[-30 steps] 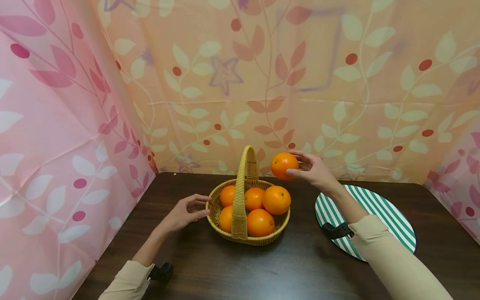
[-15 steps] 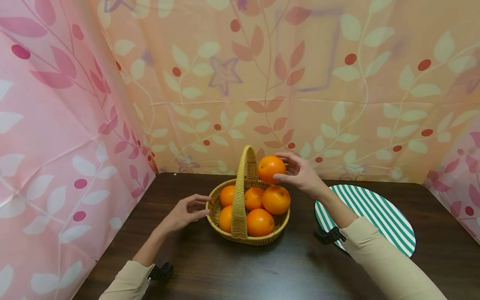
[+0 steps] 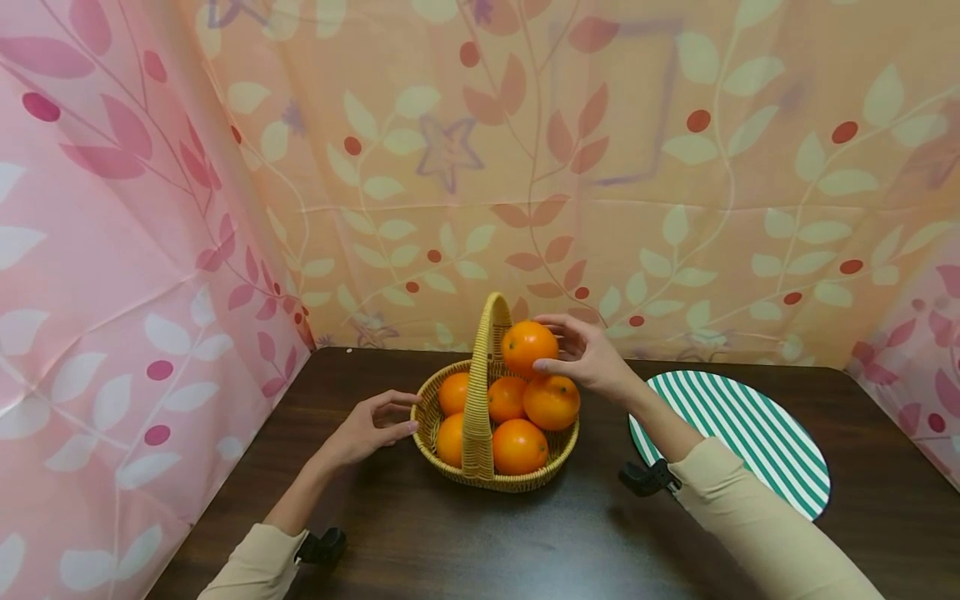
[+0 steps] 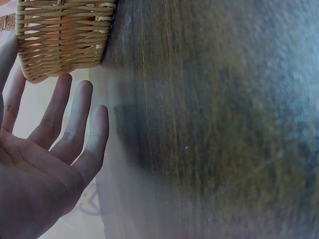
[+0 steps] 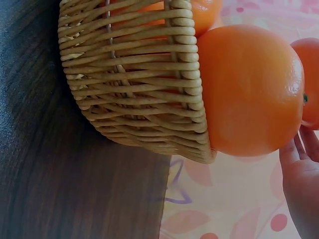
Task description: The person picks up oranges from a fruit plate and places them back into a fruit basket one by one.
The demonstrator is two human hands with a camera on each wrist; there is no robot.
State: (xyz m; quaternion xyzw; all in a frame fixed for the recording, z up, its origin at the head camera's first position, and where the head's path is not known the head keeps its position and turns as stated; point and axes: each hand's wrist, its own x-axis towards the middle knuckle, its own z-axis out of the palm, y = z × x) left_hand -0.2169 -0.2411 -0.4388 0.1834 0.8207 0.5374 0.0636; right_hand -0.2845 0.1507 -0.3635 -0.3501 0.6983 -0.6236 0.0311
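Note:
A yellow wicker basket (image 3: 477, 454) with a tall arched handle stands on the dark table, with several oranges (image 3: 521, 447) inside. My right hand (image 3: 592, 358) holds another orange (image 3: 529, 348) between thumb and fingers, over the basket's back right part. In the right wrist view that held orange (image 5: 310, 64) shows at the right edge, beside a large orange (image 5: 249, 89) at the basket rim. At the basket's left side, my left hand (image 3: 372, 427) has its fingertips right at the rim. The left wrist view shows its fingers (image 4: 79, 107) extended and spread beside the woven wall (image 4: 65, 45).
A round placemat (image 3: 750, 433) with green and white stripes lies on the table's right side, partly under the right forearm. Patterned cloth (image 3: 442, 167) hangs behind the dark wooden table (image 3: 480, 550) and along its left side.
My right hand has carried the orange leftward and down, from right of the basket to over its back part. The left hand stays at the rim.

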